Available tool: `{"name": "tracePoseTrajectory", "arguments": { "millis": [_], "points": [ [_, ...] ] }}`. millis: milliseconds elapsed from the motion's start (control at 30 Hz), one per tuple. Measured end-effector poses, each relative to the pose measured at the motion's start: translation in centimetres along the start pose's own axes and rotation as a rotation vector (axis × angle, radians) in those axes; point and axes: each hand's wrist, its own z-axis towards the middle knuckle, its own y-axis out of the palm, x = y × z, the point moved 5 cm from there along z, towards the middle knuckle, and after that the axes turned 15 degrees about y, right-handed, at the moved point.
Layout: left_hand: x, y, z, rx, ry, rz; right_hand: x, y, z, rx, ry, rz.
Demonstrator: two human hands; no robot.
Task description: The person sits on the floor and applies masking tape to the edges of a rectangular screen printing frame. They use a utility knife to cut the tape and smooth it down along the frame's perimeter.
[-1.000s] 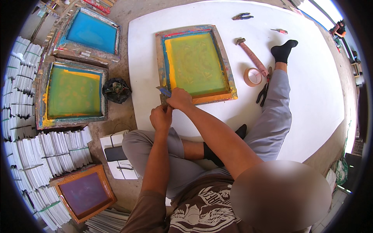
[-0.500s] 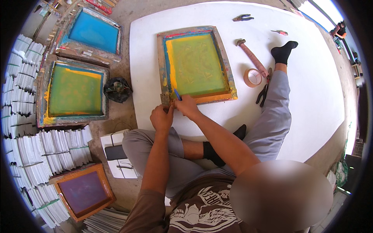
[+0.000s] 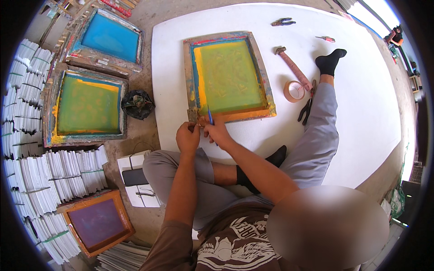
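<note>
A wooden screen-printing frame (image 3: 266,81) with yellow-green mesh and yellow ink lies in front of me on a white sheet (image 3: 361,117). At its near left corner sits a small metal plate (image 3: 193,115), like a hinge. Just below that plate my left hand (image 3: 187,136) is closed, thumb and finger pinched at the corner; what they hold is too small to make out. Close on its right, my right hand (image 3: 218,132) is closed around a slim blue pen-like tool (image 3: 210,117), which stands up between the fingers.
To the right lie a hammer (image 3: 294,67), a tape roll (image 3: 294,91), pliers (image 3: 307,106), more pliers (image 3: 283,21) and a small screwdriver (image 3: 327,39). More printing frames (image 3: 124,101) and paper stacks (image 3: 72,174) stand left, near a black bag (image 3: 138,105). A person (image 3: 395,36) is far right.
My right hand has drawn slightly down toward me, and the blue tool in it has turned more upright. My left hand stays near the frame's corner.
</note>
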Motion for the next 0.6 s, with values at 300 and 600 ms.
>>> {"name": "tracePoseTrajectory", "arguments": {
  "millis": [300,600],
  "points": [
    [1.6,-0.8,0.1,0.054,0.023,-0.096,3.1,1.7,-0.4,-0.16,0.116,0.121],
    [0.1,-0.9,0.1,0.132,-0.053,-0.187,3.8,-0.5,-2.1,0.082,0.088,-0.026]
  ]
}}
